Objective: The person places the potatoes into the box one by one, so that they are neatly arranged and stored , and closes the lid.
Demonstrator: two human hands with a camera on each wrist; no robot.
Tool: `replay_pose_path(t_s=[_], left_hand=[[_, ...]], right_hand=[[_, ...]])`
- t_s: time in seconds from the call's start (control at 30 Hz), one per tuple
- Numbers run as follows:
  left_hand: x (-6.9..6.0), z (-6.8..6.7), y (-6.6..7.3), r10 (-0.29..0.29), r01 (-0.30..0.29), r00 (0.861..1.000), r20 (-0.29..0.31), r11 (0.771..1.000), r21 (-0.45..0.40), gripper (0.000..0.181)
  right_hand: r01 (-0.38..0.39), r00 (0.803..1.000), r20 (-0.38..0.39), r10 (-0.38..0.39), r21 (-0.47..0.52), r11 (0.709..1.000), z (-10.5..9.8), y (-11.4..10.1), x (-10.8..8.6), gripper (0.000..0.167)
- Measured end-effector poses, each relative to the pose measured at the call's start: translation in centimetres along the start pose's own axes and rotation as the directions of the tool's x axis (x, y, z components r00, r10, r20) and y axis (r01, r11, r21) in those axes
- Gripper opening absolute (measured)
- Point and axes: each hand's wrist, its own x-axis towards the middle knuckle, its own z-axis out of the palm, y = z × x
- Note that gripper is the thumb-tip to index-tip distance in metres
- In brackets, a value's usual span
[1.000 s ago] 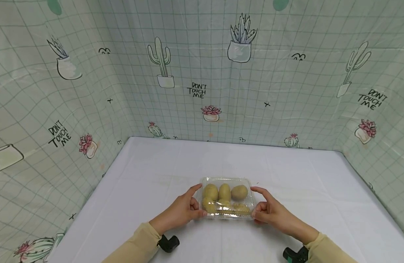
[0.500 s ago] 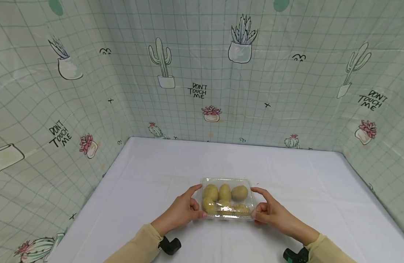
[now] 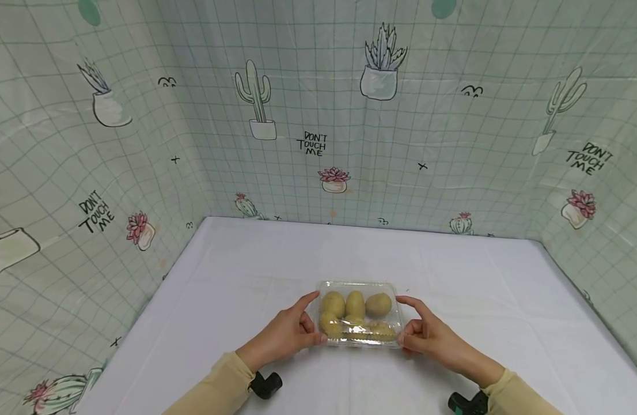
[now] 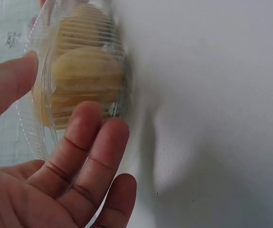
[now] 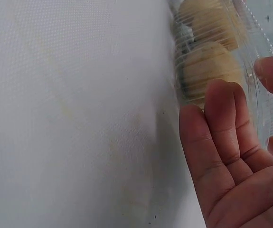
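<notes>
A clear plastic clamshell box (image 3: 357, 284) stands on the table in the head view, its lid down over several yellowish potatoes (image 3: 378, 305). My left hand (image 3: 286, 332) grips the left side, forefinger at the far corner and thumb at the near one. On the opposite side my right hand (image 3: 433, 337) holds the box the same way. In the left wrist view the thumb (image 4: 24, 71) touches the rim, and the fingers lie by the ribbed wall. The right wrist view shows the right thumb (image 5: 271, 73) at the rim and fingertips against the wall.
A white cloth (image 3: 277, 253) covers the table. Around its back and sides hangs a checked curtain (image 3: 308, 86) printed with cacti. Black wrist devices (image 3: 267, 385) sit under both sleeves, close to the tabletop.
</notes>
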Motion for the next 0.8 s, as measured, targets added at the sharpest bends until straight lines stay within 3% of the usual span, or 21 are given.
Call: replay_pose_path(t_s=[0.2,0.43,0.67,0.8], left_hand=[[-0.1,-0.1,0.0,0.009,-0.01,1.0,0.019,0.996,0.087,0.088],[-0.1,-0.4,0.4,0.043,-0.053,0.998,0.05,0.979,0.199,0.087],[-0.2,-0.5,0.3,0.065,-0.081,0.996,0.058,0.932,0.352,0.088],[-0.5,-1.5,0.2,0.063,-0.092,0.995,0.081,0.9,0.426,0.091]], right_hand=[[-0.018,1.0,-0.017,0.016,-0.108,0.994,-0.2,-0.2,-0.1,0.078],[0.006,1.0,-0.005,-0.008,-0.277,0.961,-0.9,-1.2,-0.8,0.075],[0.016,1.0,0.005,-0.015,-0.429,0.903,-1.5,-1.9,-1.1,0.071],[0.008,1.0,-0.012,-0.016,-0.496,0.869,-2.1,-2.4,-1.5,0.069]])
